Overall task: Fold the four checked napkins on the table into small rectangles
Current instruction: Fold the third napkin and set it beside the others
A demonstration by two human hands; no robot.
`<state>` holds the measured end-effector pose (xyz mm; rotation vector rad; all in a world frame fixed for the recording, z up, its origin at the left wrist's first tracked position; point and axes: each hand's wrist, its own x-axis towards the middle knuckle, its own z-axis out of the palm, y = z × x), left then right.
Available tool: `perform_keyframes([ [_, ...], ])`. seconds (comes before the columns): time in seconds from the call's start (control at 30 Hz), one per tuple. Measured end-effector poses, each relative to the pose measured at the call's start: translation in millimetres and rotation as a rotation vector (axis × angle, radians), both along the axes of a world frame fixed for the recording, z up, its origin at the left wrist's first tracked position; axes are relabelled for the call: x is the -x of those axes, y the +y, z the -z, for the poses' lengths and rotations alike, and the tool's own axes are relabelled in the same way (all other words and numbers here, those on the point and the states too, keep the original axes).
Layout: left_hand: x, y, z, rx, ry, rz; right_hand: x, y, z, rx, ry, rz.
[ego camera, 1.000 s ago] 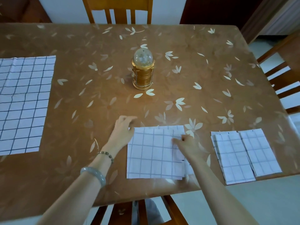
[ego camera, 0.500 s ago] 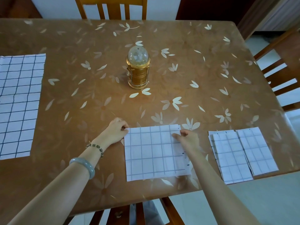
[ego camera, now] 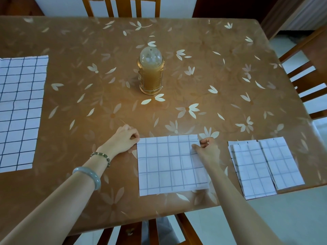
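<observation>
A white napkin with a dark check (ego camera: pixel 169 165), folded to a near square, lies flat at the table's near edge in front of me. My left hand (ego camera: pixel 123 140) pinches its far left corner with curled fingers. My right hand (ego camera: pixel 206 148) pinches its far right corner, thumb on top. Two folded napkins lie to the right as narrow rectangles, one (ego camera: pixel 253 168) beside the other (ego camera: pixel 281 161). An unfolded checked napkin (ego camera: pixel 19 110) lies spread out at the left edge of the table.
A gold lantern with a clear dome (ego camera: pixel 151 73) stands mid-table. The brown tablecloth with a pale flower print (ego camera: pixel 221 76) covers the table. Wooden chairs stand at the far side (ego camera: pixel 122 5), at the right (ego camera: pixel 307 71) and under the near edge (ego camera: pixel 152 230).
Both hands have shifted from lying on the napkin's top edge to pinching its two far corners. The napkin stays flat in the same place.
</observation>
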<state>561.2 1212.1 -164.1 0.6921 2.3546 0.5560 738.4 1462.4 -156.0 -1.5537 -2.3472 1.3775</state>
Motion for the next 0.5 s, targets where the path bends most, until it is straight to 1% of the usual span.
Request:
perform_keyframes([
  [0.17,-0.6,-0.1,0.6,0.014,0.017,0.020,-0.1,1.9,1.5,-0.025,0.005,-0.005],
  [0.27,-1.2,0.8,-0.4,0.022,0.038,0.025,-0.7,2.6,4.1,-0.044,-0.007,-0.045],
  [0.3,-0.8,0.9,0.2,0.021,0.040,0.023,-1.0,2.3,5.7,-0.094,-0.026,-0.079],
  [0.37,-1.9,0.7,-0.3,0.020,0.054,0.020,-1.8,1.6,10.9,-0.310,-0.061,-0.182],
  [0.43,-3.8,0.5,-0.8,-0.002,0.099,0.000,-2.1,-0.5,16.5,-0.542,0.010,-0.315],
  [0.5,-10.1,0.8,-2.0,-0.048,0.165,-0.069,-3.0,-3.0,20.2,-0.689,0.092,-0.467],
])
